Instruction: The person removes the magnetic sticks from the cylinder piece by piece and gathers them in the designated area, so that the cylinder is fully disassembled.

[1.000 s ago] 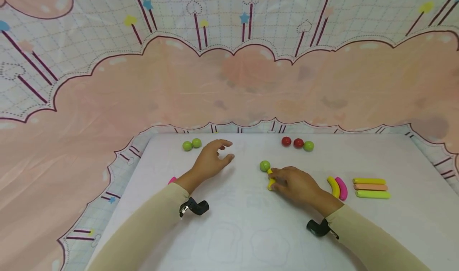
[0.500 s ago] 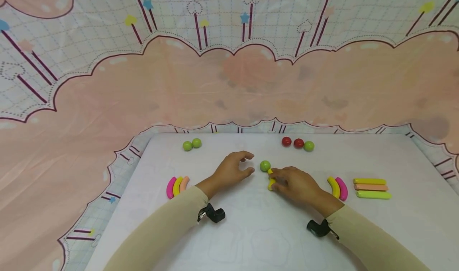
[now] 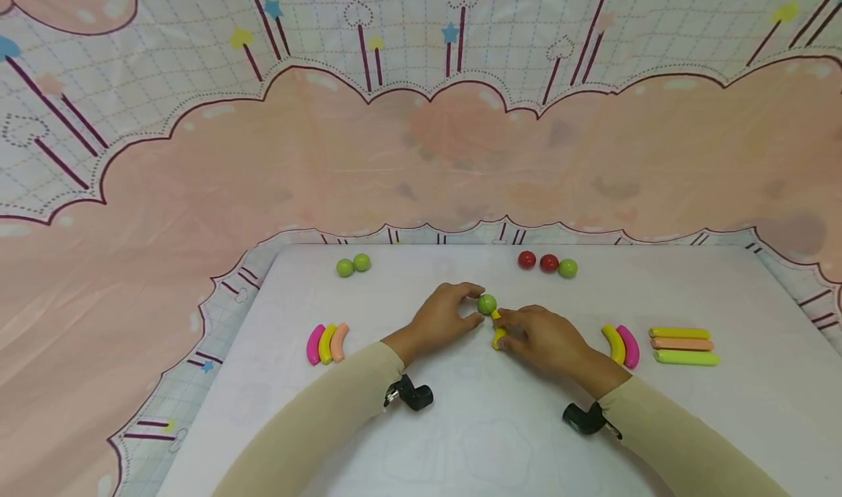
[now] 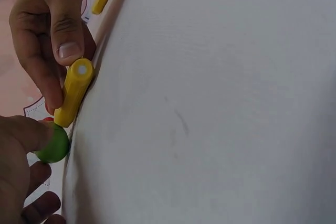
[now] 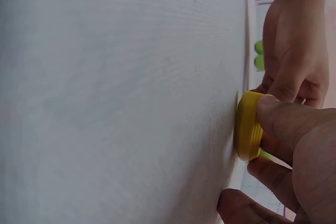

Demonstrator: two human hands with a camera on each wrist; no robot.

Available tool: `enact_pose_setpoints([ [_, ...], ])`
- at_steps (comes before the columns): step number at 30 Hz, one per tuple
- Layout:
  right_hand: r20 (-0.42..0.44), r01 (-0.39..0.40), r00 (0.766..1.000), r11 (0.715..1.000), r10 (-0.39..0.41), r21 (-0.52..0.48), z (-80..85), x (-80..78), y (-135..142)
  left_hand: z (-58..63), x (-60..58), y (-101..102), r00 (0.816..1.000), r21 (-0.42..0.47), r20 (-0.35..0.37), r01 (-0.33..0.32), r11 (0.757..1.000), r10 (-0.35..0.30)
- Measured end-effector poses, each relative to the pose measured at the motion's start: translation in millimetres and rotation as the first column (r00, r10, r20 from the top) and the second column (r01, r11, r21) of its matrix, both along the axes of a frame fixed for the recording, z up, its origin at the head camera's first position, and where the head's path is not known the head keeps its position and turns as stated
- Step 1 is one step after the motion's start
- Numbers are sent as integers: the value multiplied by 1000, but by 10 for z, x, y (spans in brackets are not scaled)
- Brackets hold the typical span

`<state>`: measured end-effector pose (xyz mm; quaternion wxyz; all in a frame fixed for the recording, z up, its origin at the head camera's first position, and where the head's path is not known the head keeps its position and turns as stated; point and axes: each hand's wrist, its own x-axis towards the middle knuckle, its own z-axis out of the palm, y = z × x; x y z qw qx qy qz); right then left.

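In the head view my left hand (image 3: pixel 442 318) holds a green ball (image 3: pixel 487 305) between thumb and index finger, near the middle of the white table. In the left wrist view the thumb lies over the green ball (image 4: pixel 53 148). My right hand (image 3: pixel 542 338) pinches a short, curved yellow stick (image 3: pixel 498 338). Its far end meets the ball; its near end shows a round grey dot in the left wrist view. The right wrist view has the right thumb pressed on the yellow stick (image 5: pixel 248 127), with the left hand (image 5: pixel 296 51) just beyond.
Curved pink, yellow and orange sticks (image 3: pixel 325 344) lie at the left. Curved yellow and pink sticks (image 3: pixel 630 347) and three straight sticks (image 3: pixel 683 345) lie at the right. Two green balls (image 3: pixel 353 264) sit back left; two red balls (image 3: pixel 538 262) and a green ball (image 3: pixel 568 268) back right.
My left hand has moved right across the table to the green ball and taken it between its fingertips, uncovering the curved sticks at left. The right hand has stayed put with the yellow stick.
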<state>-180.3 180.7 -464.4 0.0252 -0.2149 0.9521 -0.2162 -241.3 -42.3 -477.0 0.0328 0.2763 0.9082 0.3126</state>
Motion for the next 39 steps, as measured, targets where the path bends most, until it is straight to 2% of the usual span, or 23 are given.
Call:
enact_pose_setpoints([
  [10, -39, -29, 999, 999, 28, -15, -41, -22, 7, 3, -24, 79, 999, -39, -36, 11, 999, -12],
  [17, -44, -34, 998, 999, 33, -15, -31, -27, 4, -8, -30, 106, 999, -52, -41, -22, 998, 20],
  [27, -26, -27, 999, 1000, 27, -9, -29, -18, -7, -19, -37, 69, 999, -2, -22, -37, 999, 37],
  [39, -8, -12, 1000, 1000, 12, 8, -28, -23, -6, 51, -130, -69, 993, 49, -12, -120, 992, 121],
])
